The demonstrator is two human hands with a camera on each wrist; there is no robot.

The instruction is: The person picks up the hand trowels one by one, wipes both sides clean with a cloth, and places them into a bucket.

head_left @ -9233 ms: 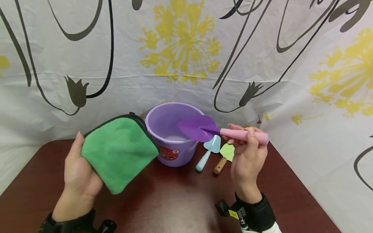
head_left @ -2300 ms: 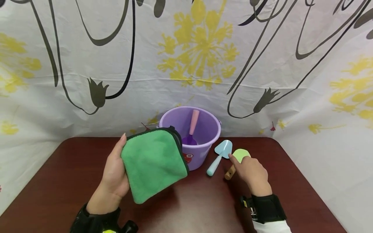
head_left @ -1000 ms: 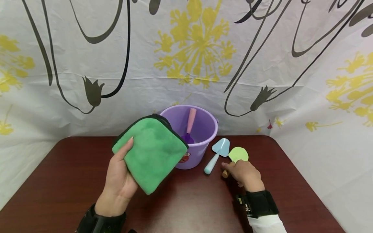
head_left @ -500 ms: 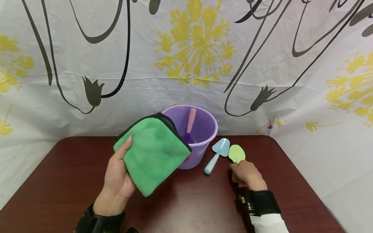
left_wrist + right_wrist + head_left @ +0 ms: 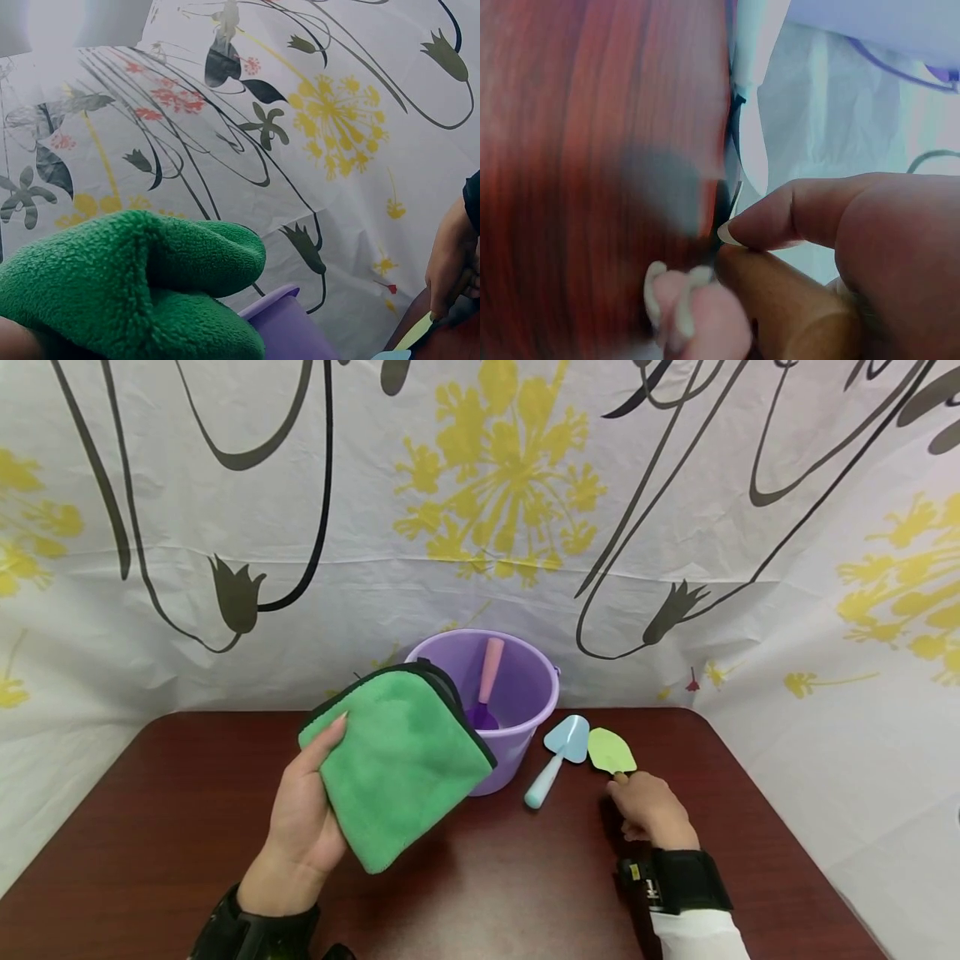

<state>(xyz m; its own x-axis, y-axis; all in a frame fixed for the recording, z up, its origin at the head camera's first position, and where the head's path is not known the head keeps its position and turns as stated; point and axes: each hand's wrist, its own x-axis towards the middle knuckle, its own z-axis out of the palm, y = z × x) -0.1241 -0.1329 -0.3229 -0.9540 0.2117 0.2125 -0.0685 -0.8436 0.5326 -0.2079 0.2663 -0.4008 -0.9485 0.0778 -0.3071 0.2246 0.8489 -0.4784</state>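
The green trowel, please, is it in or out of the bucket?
Out: the green trowel is beside the blue trowel, its handle in the right hand.

The green cloth (image 5: 401,766) (tilted) is left of the lime trowel (image 5: 611,751).

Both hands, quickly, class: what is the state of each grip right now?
Left hand: closed, holding the green cloth.
Right hand: closed, holding the light-green trowel by its brown handle.

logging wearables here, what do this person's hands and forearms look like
The left hand is gloveless, with a wide black wristband behind it. The right hand is also gloveless, with a black strap-like wristband bearing a small yellow marking, then a white cloth sleeve.
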